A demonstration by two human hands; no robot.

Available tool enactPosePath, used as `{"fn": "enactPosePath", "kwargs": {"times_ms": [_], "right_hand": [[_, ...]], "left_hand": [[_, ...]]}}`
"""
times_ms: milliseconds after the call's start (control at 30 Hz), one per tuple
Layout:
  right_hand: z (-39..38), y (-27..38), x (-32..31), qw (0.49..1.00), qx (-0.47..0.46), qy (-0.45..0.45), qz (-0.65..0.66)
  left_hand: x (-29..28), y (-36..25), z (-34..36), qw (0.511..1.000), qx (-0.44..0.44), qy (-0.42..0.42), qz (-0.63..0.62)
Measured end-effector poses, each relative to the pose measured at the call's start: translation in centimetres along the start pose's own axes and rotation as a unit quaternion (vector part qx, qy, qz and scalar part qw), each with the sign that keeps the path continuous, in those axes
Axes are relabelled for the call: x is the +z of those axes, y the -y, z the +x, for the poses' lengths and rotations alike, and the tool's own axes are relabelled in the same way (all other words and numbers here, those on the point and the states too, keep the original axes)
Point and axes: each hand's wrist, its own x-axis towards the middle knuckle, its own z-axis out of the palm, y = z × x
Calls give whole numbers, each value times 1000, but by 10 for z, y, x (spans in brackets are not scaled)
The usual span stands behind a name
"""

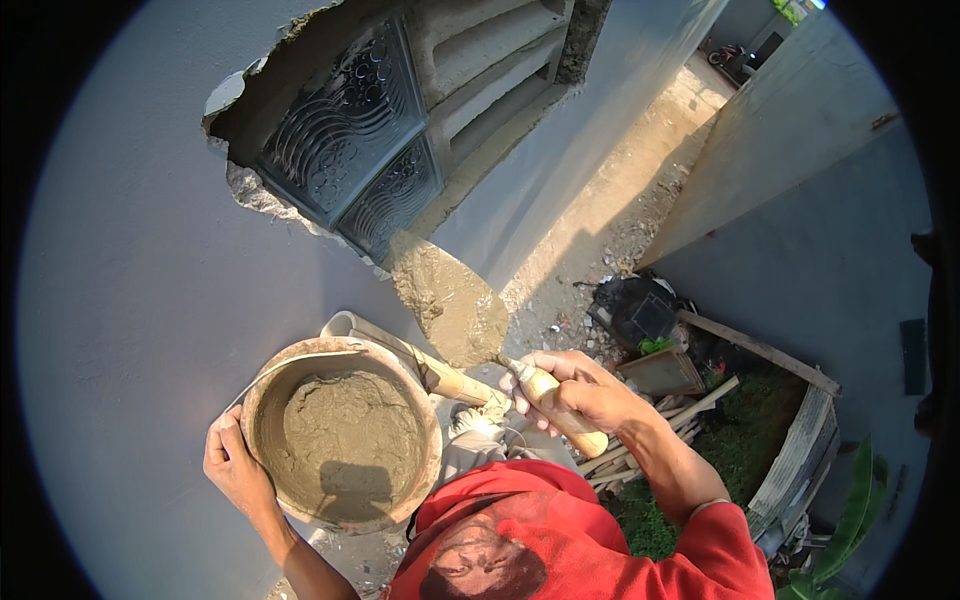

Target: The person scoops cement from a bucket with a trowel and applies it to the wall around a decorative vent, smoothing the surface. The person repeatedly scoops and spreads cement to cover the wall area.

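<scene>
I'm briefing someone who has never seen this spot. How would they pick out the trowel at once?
Start at the ragged opening in the grey wall, where patterned glass blocks sit. Near its lower edge is the trowel, its yellowish handle gripped in the person's right hand. Unlike the round bucket beside it, it has a flat, mortar-smeared blade.

The right hand [565, 393] closes its fingers around the yellowish wooden handle of a pointed metal trowel [468, 325], whose blade, coated in wet grey-brown mortar, extends up and left from those fingers. Just beyond the blade's tip, textured clear glass blocks [345, 125] sit in a rough-edged opening in a smooth grey wall [130, 300]. The left hand [238, 458] grips a round, mortar-stained bucket [431, 440] at its left edge, with thick grey-brown mortar [345, 430] inside, right of those fingers.
</scene>
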Motion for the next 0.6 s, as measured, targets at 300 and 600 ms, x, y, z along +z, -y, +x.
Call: {"fn": "enactPosePath", "kwargs": {"times_ms": [300, 600], "right_hand": [[103, 17, -50, 878, -282, -242, 302], [183, 91, -94, 733, -506, -420, 174]], "left_hand": [[0, 3, 5, 999, 19, 3, 42], [0, 3, 6, 995, 29, -4, 100]]}}
